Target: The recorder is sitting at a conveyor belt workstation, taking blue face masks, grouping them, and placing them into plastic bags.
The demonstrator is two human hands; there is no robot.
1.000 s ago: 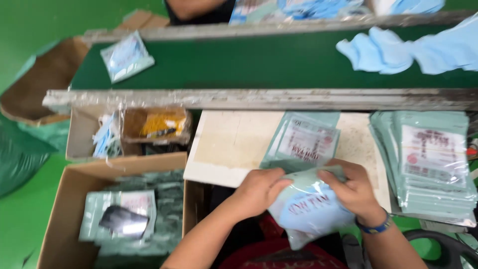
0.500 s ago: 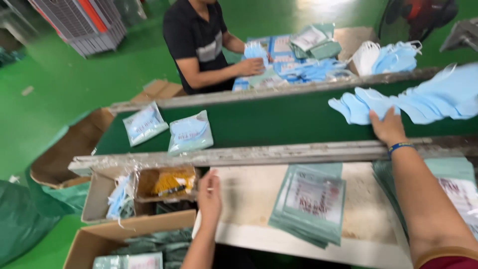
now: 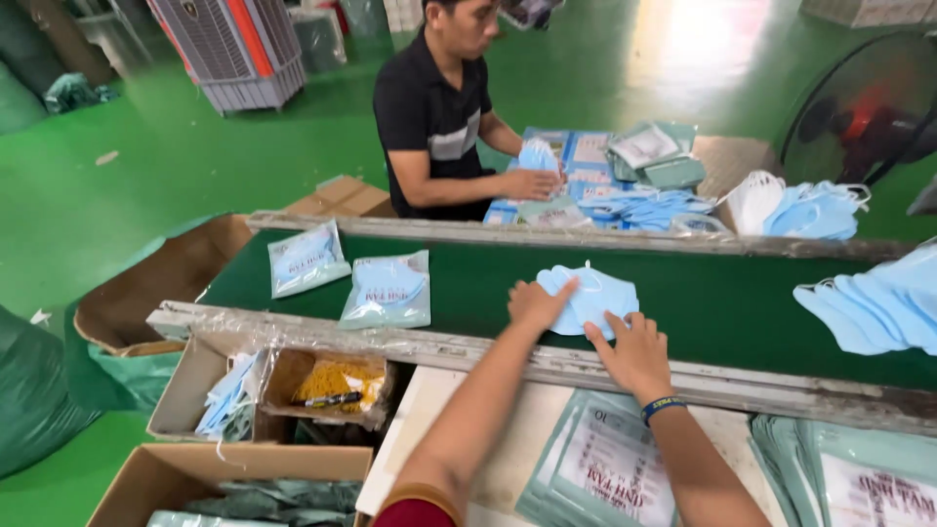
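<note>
Both hands now forward on green belt; half second ago right hand reached far pile alone, left hung back at table edge.
Item: small stack of blue masks, flat on belt, long axis running left-right along belt.
Left hand: fingers spread, pressing stack's left end.
Right hand: open palm on stack's near-right edge, blue wristband behind it.
Hands apart, bracketing stack; neither closed around it. Stack lies straight ahead, equally near both.
Nearby: two bagged masks left on belt; loose mask heap right; empty printed pouches on table below.
</note>
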